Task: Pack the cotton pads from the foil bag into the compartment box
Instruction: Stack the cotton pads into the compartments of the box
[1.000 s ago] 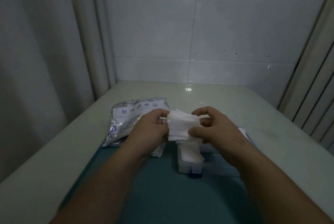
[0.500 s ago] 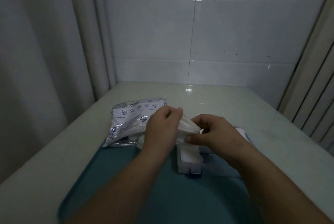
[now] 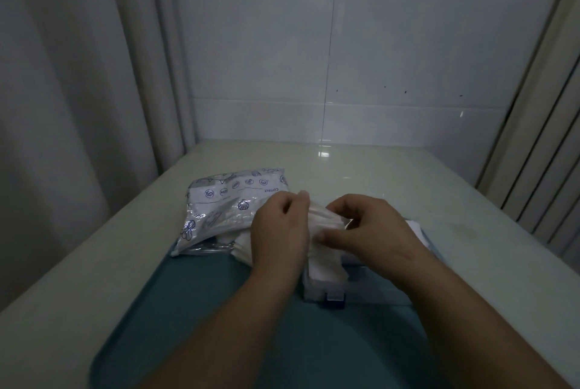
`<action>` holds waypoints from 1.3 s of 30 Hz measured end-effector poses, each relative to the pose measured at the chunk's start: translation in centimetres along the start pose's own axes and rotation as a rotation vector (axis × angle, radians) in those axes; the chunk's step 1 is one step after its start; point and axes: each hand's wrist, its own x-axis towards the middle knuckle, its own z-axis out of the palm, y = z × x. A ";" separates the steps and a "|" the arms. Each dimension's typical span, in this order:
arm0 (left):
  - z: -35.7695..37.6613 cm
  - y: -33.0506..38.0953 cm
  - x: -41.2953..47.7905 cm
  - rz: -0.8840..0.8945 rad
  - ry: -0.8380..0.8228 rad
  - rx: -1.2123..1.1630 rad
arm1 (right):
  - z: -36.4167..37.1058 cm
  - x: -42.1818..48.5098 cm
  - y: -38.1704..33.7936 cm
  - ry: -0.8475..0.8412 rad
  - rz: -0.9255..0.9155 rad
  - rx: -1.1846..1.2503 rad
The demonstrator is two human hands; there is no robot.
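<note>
A stack of white cotton pads [image 3: 323, 222] is pinched between my left hand [image 3: 279, 231] and my right hand [image 3: 367, 228], held just above the clear compartment box [image 3: 326, 289]. The box sits on a teal tray [image 3: 194, 310], and white pads fill its nearest compartment. My right hand hides most of the rest of the box. The silver foil bag [image 3: 226, 206], printed with blue shells, lies at the tray's far left corner. A few loose pads [image 3: 241, 247] spill out beside it, under my left hand.
The tray rests on a pale tabletop [image 3: 392, 175] that ends at a white tiled wall. A curtain [image 3: 62, 106] hangs along the left edge. Vertical slats [image 3: 552, 175] stand at the right.
My left hand has turned over the top of the pad stack and both hands have drawn closer together, squeezing the stack narrower above the box. The view has shifted slightly.
</note>
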 end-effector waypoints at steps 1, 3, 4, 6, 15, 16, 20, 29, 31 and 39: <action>-0.1 0.1 -0.2 0.049 0.017 0.006 | -0.1 0.1 0.0 0.010 -0.006 -0.007; -0.2 0.4 -0.4 0.083 0.028 -0.055 | -0.3 0.1 -0.1 0.011 -0.007 -0.005; -0.1 0.4 -0.4 0.063 0.020 -0.090 | -0.2 0.1 0.0 0.006 -0.008 0.001; 0.2 0.0 -0.1 -0.001 -0.021 -0.061 | 0.0 0.0 0.1 -0.024 -0.006 0.003; 0.8 -0.8 0.0 -0.093 -0.035 0.073 | 0.2 -0.2 0.4 -0.088 0.037 -0.029; 0.9 -0.8 0.1 -0.086 -0.022 0.086 | 0.2 -0.2 0.4 -0.089 0.031 -0.046; 0.9 -1.1 0.2 -0.114 0.009 0.025 | 0.4 -0.3 0.4 -0.107 0.043 -0.020; 1.1 -1.0 -0.1 -0.149 0.007 -0.069 | 0.7 -0.2 0.5 -0.069 0.035 -0.084; 1.2 -0.9 -0.2 -0.164 -0.008 -0.086 | 0.8 -0.3 0.5 -0.073 0.045 -0.053; 1.1 -1.0 -0.1 -0.104 0.002 -0.045 | 0.7 0.0 0.7 -0.039 0.006 -0.112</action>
